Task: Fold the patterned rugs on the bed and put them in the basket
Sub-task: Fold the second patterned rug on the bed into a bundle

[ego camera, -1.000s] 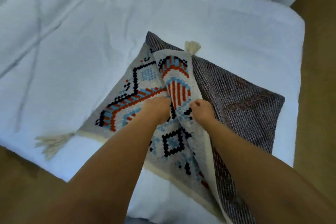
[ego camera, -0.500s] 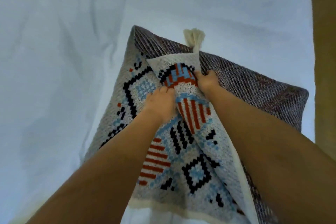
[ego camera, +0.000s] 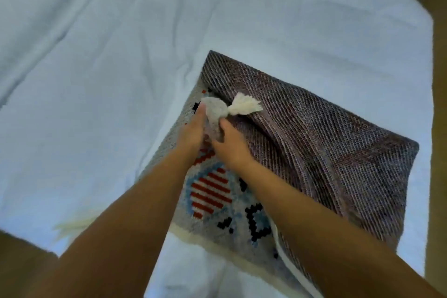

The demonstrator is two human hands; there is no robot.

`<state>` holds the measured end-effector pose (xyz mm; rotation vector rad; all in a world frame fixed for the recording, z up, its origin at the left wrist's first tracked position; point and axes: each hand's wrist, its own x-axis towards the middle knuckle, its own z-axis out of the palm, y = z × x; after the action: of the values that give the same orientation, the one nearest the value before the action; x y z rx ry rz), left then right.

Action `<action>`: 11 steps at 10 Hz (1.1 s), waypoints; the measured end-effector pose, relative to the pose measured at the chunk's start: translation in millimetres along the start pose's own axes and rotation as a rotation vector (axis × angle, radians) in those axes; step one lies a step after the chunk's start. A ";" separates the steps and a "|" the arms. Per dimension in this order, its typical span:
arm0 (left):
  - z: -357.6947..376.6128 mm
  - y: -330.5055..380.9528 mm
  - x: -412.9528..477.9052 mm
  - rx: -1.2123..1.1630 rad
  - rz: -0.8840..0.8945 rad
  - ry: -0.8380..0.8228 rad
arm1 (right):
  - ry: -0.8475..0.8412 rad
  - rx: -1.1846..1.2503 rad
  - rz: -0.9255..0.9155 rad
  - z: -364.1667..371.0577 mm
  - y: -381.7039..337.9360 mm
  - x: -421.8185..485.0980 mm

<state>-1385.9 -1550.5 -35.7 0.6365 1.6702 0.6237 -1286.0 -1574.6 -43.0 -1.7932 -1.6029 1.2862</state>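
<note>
We are pinching the rug's gathered corner between both hands: our left hand is pressing against it from nine o'clock, our right hand is closing on it from five o'clock. The white tassel is sticking out at two o'clock from that grip. The patterned rug is lying beneath and around our hands, its woven backing spreading toward three o'clock, its patterned face showing toward six, on the white bed.
</note>
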 end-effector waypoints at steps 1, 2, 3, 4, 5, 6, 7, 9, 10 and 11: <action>-42.7 -23.7 -23.2 0.174 0.025 0.078 | -0.208 -0.279 -0.150 42.2 -9.3 -35.2; -81.0 -56.4 -31.8 0.399 0.011 0.185 | -0.390 -0.473 -0.177 82.9 -9.6 -62.8; -110.2 -88.5 -30.2 0.514 -0.041 0.282 | -0.440 -0.482 -0.195 118.2 -2.9 -80.5; -140.0 -126.2 -26.8 0.540 -0.028 0.338 | -0.426 -0.498 -0.157 150.5 6.7 -88.2; -164.5 -160.1 -21.3 0.605 0.035 0.312 | -0.457 -0.575 -0.116 179.1 19.1 -90.9; -183.6 -182.9 -10.0 0.664 0.135 0.267 | -0.397 -0.632 -0.067 206.5 25.0 -88.0; -194.1 -198.6 -3.7 0.719 0.207 0.224 | -0.279 -0.695 -0.049 227.1 23.7 -80.8; -231.1 -222.3 -7.2 0.799 0.557 0.038 | -0.275 -0.776 -0.209 264.2 13.8 -70.7; -261.3 -229.0 -3.6 0.983 0.686 0.003 | -0.415 -0.535 -0.177 284.2 2.5 -76.1; -280.7 -226.7 0.7 1.076 0.708 -0.016 | -0.327 -0.720 -0.224 301.8 -9.6 -78.5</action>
<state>-1679.6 -1728.5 -146.5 2.0434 1.6688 0.1240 -1535.0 -1725.5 -155.1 -1.7388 -2.6177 0.9987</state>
